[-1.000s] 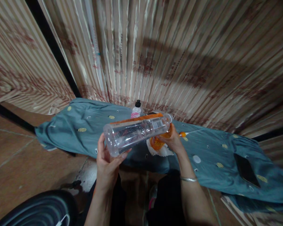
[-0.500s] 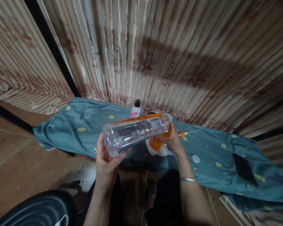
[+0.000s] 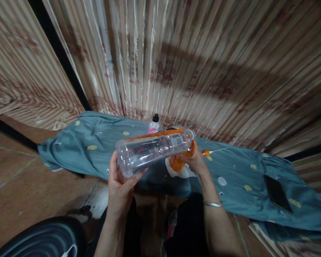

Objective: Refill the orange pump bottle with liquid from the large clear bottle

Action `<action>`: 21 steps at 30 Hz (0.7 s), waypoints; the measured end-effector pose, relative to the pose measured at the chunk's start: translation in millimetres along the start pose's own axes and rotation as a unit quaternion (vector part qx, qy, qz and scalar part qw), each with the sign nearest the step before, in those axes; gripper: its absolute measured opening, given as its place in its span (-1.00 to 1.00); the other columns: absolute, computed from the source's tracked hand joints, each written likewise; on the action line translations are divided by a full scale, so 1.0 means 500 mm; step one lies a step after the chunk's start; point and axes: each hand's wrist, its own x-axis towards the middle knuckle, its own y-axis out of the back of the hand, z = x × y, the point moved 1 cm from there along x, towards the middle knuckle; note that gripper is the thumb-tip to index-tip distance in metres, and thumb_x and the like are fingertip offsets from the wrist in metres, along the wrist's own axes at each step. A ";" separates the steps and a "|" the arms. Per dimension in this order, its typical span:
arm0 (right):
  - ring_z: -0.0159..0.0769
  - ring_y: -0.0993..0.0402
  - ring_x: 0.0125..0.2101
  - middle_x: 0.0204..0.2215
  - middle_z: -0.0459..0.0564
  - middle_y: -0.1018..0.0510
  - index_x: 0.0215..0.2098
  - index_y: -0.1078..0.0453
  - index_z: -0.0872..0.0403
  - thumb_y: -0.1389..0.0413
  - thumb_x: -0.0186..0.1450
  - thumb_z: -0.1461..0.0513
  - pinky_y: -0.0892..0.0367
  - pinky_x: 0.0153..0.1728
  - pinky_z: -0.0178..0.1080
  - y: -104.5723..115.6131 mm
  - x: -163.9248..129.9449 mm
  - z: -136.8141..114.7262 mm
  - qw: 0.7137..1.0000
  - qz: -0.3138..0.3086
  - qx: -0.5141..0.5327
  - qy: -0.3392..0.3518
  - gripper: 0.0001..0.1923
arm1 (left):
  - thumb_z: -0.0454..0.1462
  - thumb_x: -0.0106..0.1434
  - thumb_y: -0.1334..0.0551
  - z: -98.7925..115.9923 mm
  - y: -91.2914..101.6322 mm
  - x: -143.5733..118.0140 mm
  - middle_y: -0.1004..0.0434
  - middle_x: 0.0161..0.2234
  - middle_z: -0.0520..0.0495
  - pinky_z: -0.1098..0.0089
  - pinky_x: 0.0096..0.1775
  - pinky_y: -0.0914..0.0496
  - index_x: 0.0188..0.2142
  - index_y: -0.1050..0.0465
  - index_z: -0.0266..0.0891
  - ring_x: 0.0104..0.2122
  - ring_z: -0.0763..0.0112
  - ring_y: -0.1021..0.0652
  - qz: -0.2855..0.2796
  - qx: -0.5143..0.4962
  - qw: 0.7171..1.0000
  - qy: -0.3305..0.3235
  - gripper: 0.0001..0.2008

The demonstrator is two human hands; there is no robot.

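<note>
Left hand (image 3: 121,185) grips the clear bottle (image 3: 153,150) base, right hand (image 3: 194,159) clamps its neck; tilted, it may slip.

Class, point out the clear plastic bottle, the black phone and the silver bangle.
clear plastic bottle (image 3: 152,150), head view, middle of its body
black phone (image 3: 277,193), head view, centre of its screen
silver bangle (image 3: 213,203), head view, band on the right wrist

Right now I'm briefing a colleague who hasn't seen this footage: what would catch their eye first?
A clear plastic bottle lying almost level in mid-air at centre, its base in the left hand, its neck end by the right hand, which grips something orange. Below lies a teal cloth, with a dark phone at its right.
</note>
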 end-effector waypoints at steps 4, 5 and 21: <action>0.07 -0.57 0.11 0.06 0.12 -0.63 0.14 -0.32 -0.04 -0.50 0.00 0.01 -0.45 0.19 0.13 0.001 0.000 -0.002 1.000 -0.004 -0.016 0.006 -0.18 | -0.35 -0.07 -0.62 0.001 -0.002 -0.001 -0.55 0.21 -0.01 0.36 -0.07 -0.64 0.18 -0.52 0.16 0.07 0.23 -0.62 0.004 0.006 1.000 -0.001 -0.18; 0.06 -0.57 0.11 0.06 0.11 -0.63 0.13 -0.32 -0.05 -0.50 0.00 0.01 -0.46 0.19 0.13 0.002 0.000 -0.003 1.000 -0.002 -0.019 0.005 -0.19 | -0.35 -0.07 -0.62 0.001 -0.002 0.000 -0.55 0.21 -0.02 0.35 -0.06 -0.64 0.18 -0.51 0.16 0.08 0.22 -0.62 0.004 0.007 1.000 -0.001 -0.18; 0.07 -0.56 0.12 0.09 0.11 -0.62 0.18 -0.32 -0.04 -0.52 -0.04 -0.02 -0.44 0.21 0.14 0.001 -0.002 0.001 1.000 0.003 0.002 -0.018 -0.10 | -0.34 -0.03 -0.60 0.003 -0.001 0.000 -0.54 0.22 -0.06 0.31 -0.07 -0.66 0.22 -0.46 0.09 0.08 0.17 -0.62 -0.003 0.022 1.000 -0.005 -0.18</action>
